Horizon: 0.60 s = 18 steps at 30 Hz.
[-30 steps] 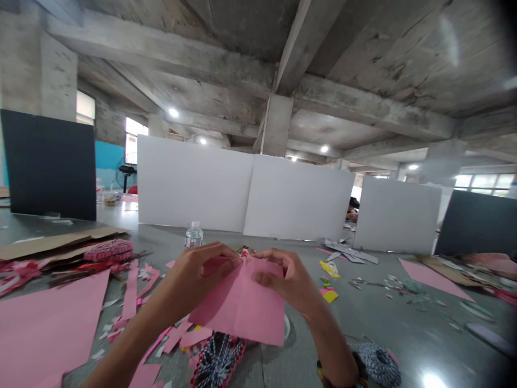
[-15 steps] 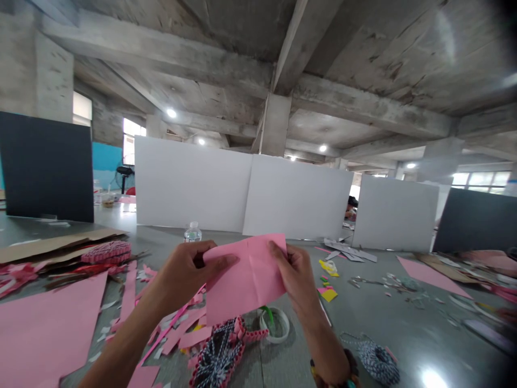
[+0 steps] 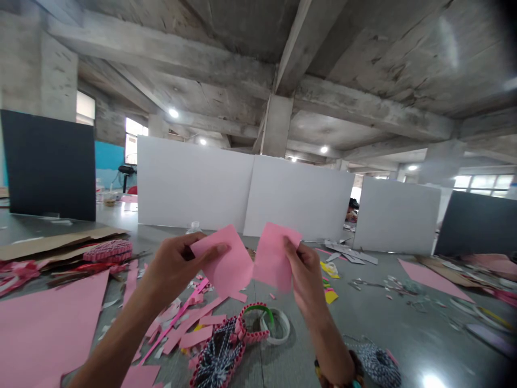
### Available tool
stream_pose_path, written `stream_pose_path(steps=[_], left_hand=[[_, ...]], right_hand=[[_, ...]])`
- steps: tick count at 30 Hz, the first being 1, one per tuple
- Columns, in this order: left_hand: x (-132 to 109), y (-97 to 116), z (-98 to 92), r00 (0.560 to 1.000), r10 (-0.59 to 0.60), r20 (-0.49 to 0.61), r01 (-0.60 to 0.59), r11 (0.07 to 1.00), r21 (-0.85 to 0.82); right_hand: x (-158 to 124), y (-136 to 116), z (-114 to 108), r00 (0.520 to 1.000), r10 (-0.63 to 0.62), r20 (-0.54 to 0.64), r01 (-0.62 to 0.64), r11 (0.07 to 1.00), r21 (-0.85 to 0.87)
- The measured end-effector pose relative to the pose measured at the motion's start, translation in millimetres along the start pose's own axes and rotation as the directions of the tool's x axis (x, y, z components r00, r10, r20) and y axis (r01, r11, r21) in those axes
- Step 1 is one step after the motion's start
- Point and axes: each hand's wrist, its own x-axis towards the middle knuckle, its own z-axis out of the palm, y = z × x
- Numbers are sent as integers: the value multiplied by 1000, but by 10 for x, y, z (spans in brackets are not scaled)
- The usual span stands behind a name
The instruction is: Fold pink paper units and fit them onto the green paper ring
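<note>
Left hand (image 3: pixel 173 269) pinches a pink paper piece (image 3: pixel 222 264), right hand (image 3: pixel 307 275) a second pink piece (image 3: pixel 274 256), fingers clamped on both, over the grey tabletop (image 3: pixel 404 323)!

Surface: a grey tabletop (image 3: pixel 297 355) is stretching beneath everything.
Left: a large pink paper sheet (image 3: pixel 44 328) is lying flat, just below brown cardboard sheets (image 3: pixel 52 242).
Centre: pink paper strips (image 3: pixel 189 328) are lying scattered beside a pink-edged black-and-white twine coil (image 3: pixel 218 358), near a white tape roll (image 3: pixel 277 326).
Right: a second pink paper sheet (image 3: pixel 432 285) is lying well apart from grey card scraps (image 3: pixel 349 257), yellow paper scraps (image 3: pixel 329 272) and a smaller twine coil (image 3: pixel 377 364).
</note>
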Motion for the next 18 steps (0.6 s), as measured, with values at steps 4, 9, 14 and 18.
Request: stream_pose_path(steps=[4, 9, 14, 18], left_hand=[[-27, 70, 8, 996, 12, -89, -18, 998, -64], [-76, 164, 132, 992, -28, -121, -12, 947, -320], [-24, 42, 153, 976, 63, 207, 34, 900, -434], [24, 0, 155, 976, 4, 217, 74, 934, -349]], right_hand=[[3, -123, -40, 942, 110, 318, -116, 993, -1], [1, -130, -25, 926, 185, 328, -209, 977, 41], [-1, -90, -23, 978, 159, 133, -171, 981, 86], [-28, -137, -41, 952, 172, 253, -209, 970, 128]])
